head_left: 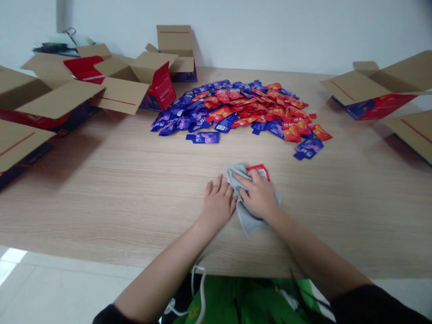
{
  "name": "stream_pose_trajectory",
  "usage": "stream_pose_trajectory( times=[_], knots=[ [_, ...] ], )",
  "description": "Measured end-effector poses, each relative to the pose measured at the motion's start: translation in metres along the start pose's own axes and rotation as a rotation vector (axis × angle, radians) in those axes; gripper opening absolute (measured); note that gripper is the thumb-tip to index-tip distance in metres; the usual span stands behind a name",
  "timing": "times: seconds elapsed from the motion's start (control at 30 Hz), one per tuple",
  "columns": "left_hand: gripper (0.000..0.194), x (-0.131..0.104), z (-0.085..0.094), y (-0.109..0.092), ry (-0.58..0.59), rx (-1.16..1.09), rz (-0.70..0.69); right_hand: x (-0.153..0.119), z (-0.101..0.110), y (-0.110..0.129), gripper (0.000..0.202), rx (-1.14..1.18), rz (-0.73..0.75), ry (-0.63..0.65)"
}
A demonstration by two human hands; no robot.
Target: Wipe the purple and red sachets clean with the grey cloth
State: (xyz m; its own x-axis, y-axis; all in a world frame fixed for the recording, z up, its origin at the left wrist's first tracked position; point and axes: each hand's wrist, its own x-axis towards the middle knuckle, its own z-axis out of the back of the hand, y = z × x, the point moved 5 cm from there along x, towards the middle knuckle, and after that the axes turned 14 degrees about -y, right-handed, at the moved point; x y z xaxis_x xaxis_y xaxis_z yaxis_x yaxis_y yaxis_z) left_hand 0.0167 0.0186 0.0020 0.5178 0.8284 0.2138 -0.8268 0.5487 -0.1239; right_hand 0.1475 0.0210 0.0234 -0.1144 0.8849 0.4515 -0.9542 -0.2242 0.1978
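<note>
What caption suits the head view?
Right hand on a grey cloth, left hand alongside, before piled blue and red pouches.

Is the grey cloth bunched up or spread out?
Partly bunched: the cloth wrinkles under the right hand; its near corner lies spread.

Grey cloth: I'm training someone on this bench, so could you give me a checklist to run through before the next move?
1. Grey cloth under control: ok, the right hand is on it.
2. Left hand free: ok, it lies spread on the table beside the cloth, with nothing visible in it.
3. Red packet fully visible: not ok, the right hand and cloth cover part of it.
4. Red packet's surface clean: cannot tell, too much is hidden.
5. Packet pile apart from the cloth: ok, it lies farther back.
6. Farther right carton open: ok, its flaps are spread outward.
</note>
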Motion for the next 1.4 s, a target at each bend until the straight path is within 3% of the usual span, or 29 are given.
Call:
stream_pose_trajectory(
  times=[0.1,0.23,0.3,0.37,0.47,0.53,0.6,0.7,0.87,0.93,1.03,1.1,1.17,1.27,1.4],
  knots=[
    [0.055,0.001,0.0,-0.001,-0.019,-0.001,0.012,-0.007,-0.005,-0.034,0.048,-0.097,-0.146,0.028],
    [0.055,0.002,-0.003,-0.002,-0.005,-0.004,0.022,-0.005,0.009,-0.078,0.049,-0.144,-0.326,0.071],
    [0.055,0.002,-0.004,-0.002,-0.011,-0.007,0.024,0.0,0.017,-0.089,0.048,-0.168,-0.386,0.106],
    [0.055,0.002,-0.004,-0.002,-0.023,-0.009,0.02,0.006,0.026,-0.085,0.048,-0.188,-0.366,0.062],
    [0.054,0.001,-0.004,-0.001,-0.039,-0.008,0.017,0.008,0.028,-0.052,0.051,-0.109,-0.175,-0.075],
    [0.053,0.001,-0.004,-0.001,-0.038,-0.006,0.014,0.002,0.019,-0.028,0.052,-0.036,-0.043,-0.064],
    [0.053,0.001,-0.005,0.0,-0.028,-0.004,0.012,-0.008,0.008,-0.018,0.05,-0.025,-0.008,0.01],
    [0.054,0.001,-0.006,0.0,-0.016,0.0,0.014,-0.016,0.002,-0.041,0.049,-0.112,-0.126,0.058],
    [0.054,0.002,-0.006,-0.001,-0.025,0.001,0.015,-0.007,0.019,-0.101,0.049,-0.212,-0.363,0.093],
    [0.054,0.003,-0.006,-0.002,-0.023,0.002,0.023,0.001,0.027,-0.1,0.048,-0.199,-0.385,0.063],
    [0.054,0.003,-0.006,-0.002,-0.027,0.003,0.029,0.007,0.029,-0.066,0.049,-0.11,-0.245,-0.045],
    [0.054,0.002,-0.006,-0.001,-0.032,0.006,0.027,0.004,0.019,-0.038,0.05,-0.031,-0.092,-0.026],
    [0.054,0.001,-0.007,-0.001,-0.039,0.01,0.023,-0.001,0.008,-0.028,0.049,-0.007,-0.035,0.042],
    [0.053,0.001,-0.005,0.0,-0.051,0.02,0.013,-0.006,0.003,-0.052,0.048,-0.085,-0.195,0.085],
    [0.053,0.005,0.0,-0.001,-0.07,0.03,-0.01,-0.01,0.017,-0.096,0.046,-0.178,-0.368,0.07]
  ],
)
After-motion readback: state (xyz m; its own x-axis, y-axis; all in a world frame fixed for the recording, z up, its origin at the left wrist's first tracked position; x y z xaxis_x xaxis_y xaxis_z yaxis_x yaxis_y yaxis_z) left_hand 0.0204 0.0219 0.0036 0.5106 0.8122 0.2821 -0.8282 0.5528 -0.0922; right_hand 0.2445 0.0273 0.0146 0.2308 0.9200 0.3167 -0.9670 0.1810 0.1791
